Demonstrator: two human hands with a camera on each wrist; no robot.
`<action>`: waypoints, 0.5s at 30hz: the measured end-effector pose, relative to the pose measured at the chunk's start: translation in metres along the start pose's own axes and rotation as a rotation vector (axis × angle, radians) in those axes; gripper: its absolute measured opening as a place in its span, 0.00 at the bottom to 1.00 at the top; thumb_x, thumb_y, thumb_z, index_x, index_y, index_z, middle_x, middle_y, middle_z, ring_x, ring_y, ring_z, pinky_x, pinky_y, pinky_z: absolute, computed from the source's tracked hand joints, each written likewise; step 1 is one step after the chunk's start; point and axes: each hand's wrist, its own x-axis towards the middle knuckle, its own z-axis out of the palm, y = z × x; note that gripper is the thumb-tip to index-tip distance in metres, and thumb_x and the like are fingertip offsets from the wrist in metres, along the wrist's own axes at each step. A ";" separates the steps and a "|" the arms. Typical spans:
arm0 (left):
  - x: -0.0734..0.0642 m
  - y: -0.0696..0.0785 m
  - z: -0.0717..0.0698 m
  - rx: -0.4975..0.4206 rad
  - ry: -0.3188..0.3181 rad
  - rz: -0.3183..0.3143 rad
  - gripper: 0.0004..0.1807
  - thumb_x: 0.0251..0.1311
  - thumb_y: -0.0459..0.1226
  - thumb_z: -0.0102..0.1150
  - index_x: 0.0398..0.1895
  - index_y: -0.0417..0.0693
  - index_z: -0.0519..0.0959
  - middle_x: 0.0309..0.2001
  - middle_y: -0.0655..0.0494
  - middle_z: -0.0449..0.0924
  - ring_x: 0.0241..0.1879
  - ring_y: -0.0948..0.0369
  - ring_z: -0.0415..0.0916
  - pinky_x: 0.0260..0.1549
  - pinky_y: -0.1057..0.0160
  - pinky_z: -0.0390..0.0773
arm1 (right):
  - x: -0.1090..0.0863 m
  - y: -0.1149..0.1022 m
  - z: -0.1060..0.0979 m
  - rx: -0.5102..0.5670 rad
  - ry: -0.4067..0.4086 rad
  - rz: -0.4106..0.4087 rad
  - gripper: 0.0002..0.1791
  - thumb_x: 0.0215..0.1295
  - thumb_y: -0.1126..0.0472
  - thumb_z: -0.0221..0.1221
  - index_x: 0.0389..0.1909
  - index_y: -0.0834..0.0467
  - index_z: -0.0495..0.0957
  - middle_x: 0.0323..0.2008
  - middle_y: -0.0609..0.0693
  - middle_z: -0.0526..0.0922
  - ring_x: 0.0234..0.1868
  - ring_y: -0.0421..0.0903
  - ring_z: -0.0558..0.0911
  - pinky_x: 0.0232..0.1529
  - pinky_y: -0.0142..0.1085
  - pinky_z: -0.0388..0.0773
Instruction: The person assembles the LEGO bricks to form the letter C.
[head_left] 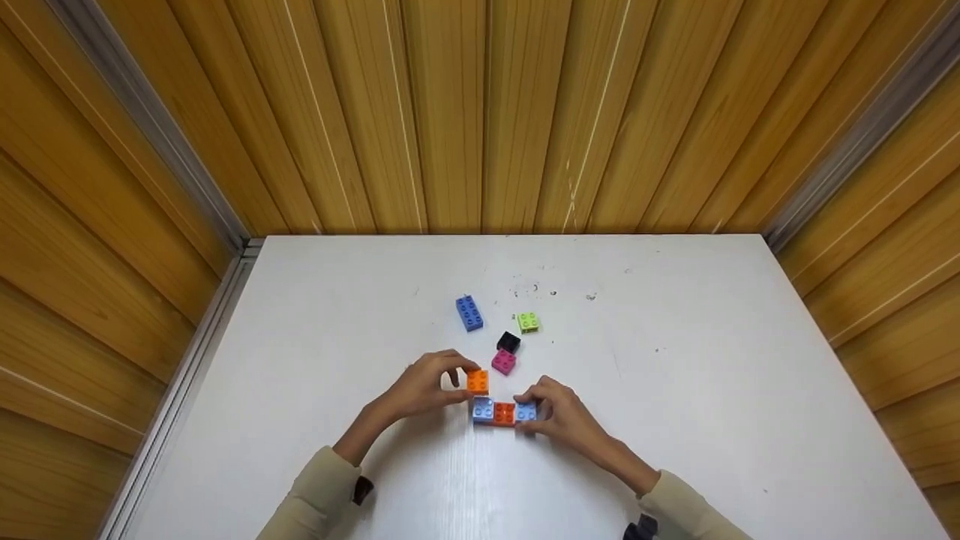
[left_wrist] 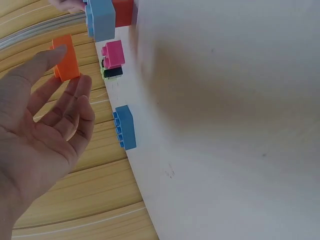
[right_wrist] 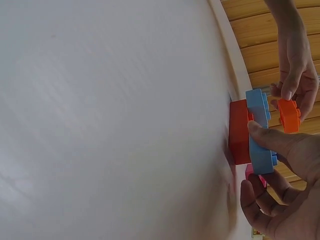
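Between thumb and fingers, my left hand (head_left: 429,384) pinches a square orange toy brick (head_left: 477,382), its studs facing up. The brick is held just behind the left end of a small stack. That stack has a longer red brick (right_wrist: 239,132) at the bottom, with a light blue brick (head_left: 483,409) on its left end and a second light blue brick (head_left: 526,412) on its right end. Red studs show between the two. My right hand (head_left: 564,416) grips the right light blue brick by its front and back sides.
Behind the hands lie a pink brick (head_left: 503,362) and a black brick (head_left: 508,342) touching it. A lime green brick (head_left: 528,322) and a longer blue brick (head_left: 469,313) sit farther back. Wood-patterned walls (head_left: 517,120) enclose the white table (head_left: 675,375).
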 end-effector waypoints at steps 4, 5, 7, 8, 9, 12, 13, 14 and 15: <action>-0.005 -0.002 0.005 -0.053 -0.044 0.025 0.19 0.61 0.35 0.69 0.56 0.45 0.84 0.49 0.51 0.86 0.43 0.53 0.82 0.39 0.60 0.82 | -0.001 0.005 0.002 0.025 0.027 -0.028 0.21 0.54 0.60 0.76 0.49 0.61 0.86 0.37 0.49 0.79 0.36 0.40 0.73 0.36 0.27 0.73; -0.006 -0.003 0.007 -0.065 -0.049 0.032 0.19 0.61 0.35 0.69 0.56 0.45 0.84 0.49 0.50 0.86 0.42 0.52 0.82 0.39 0.59 0.83 | -0.001 0.006 0.003 0.033 0.037 -0.043 0.21 0.54 0.60 0.76 0.49 0.61 0.87 0.36 0.50 0.79 0.36 0.40 0.73 0.36 0.27 0.74; -0.008 -0.004 0.010 -0.083 -0.054 0.045 0.19 0.60 0.34 0.70 0.55 0.44 0.84 0.48 0.49 0.86 0.42 0.51 0.82 0.38 0.61 0.83 | -0.002 0.009 0.005 0.051 0.057 -0.071 0.20 0.54 0.61 0.76 0.48 0.61 0.87 0.35 0.51 0.80 0.36 0.40 0.74 0.36 0.29 0.76; -0.008 -0.004 0.011 -0.090 -0.055 0.050 0.19 0.59 0.33 0.70 0.54 0.44 0.84 0.48 0.49 0.86 0.42 0.50 0.83 0.38 0.62 0.82 | -0.002 0.010 0.006 0.061 0.067 -0.082 0.20 0.54 0.61 0.76 0.48 0.61 0.87 0.35 0.51 0.80 0.36 0.41 0.74 0.35 0.29 0.76; -0.009 -0.005 0.013 -0.095 -0.054 0.050 0.19 0.59 0.33 0.70 0.54 0.44 0.84 0.48 0.49 0.86 0.42 0.50 0.82 0.38 0.64 0.81 | -0.003 0.011 0.007 0.071 0.078 -0.090 0.20 0.53 0.61 0.76 0.48 0.61 0.87 0.35 0.52 0.80 0.35 0.42 0.75 0.35 0.30 0.77; -0.010 -0.005 0.017 -0.110 -0.056 0.044 0.19 0.59 0.33 0.70 0.54 0.44 0.84 0.48 0.49 0.86 0.42 0.50 0.82 0.37 0.68 0.79 | -0.004 0.013 0.009 0.096 0.105 -0.103 0.21 0.53 0.61 0.77 0.48 0.62 0.87 0.35 0.53 0.80 0.34 0.47 0.76 0.33 0.30 0.76; -0.010 -0.005 0.018 -0.115 -0.056 0.041 0.19 0.59 0.33 0.70 0.54 0.44 0.84 0.48 0.49 0.86 0.42 0.51 0.82 0.37 0.69 0.79 | -0.004 0.013 0.009 0.104 0.112 -0.106 0.21 0.52 0.61 0.77 0.48 0.62 0.87 0.34 0.53 0.80 0.34 0.48 0.76 0.32 0.30 0.76; -0.010 -0.005 0.019 -0.116 -0.055 0.037 0.19 0.58 0.33 0.70 0.54 0.45 0.85 0.48 0.49 0.86 0.42 0.51 0.82 0.37 0.70 0.78 | -0.004 0.013 0.010 0.110 0.119 -0.107 0.21 0.52 0.62 0.77 0.48 0.62 0.87 0.34 0.54 0.80 0.34 0.50 0.76 0.31 0.30 0.75; -0.010 -0.005 0.019 -0.115 -0.051 0.036 0.19 0.58 0.33 0.70 0.54 0.45 0.85 0.48 0.50 0.86 0.42 0.51 0.82 0.36 0.70 0.77 | -0.004 0.013 0.010 0.115 0.126 -0.105 0.21 0.52 0.62 0.77 0.48 0.62 0.87 0.34 0.54 0.80 0.33 0.51 0.75 0.31 0.29 0.74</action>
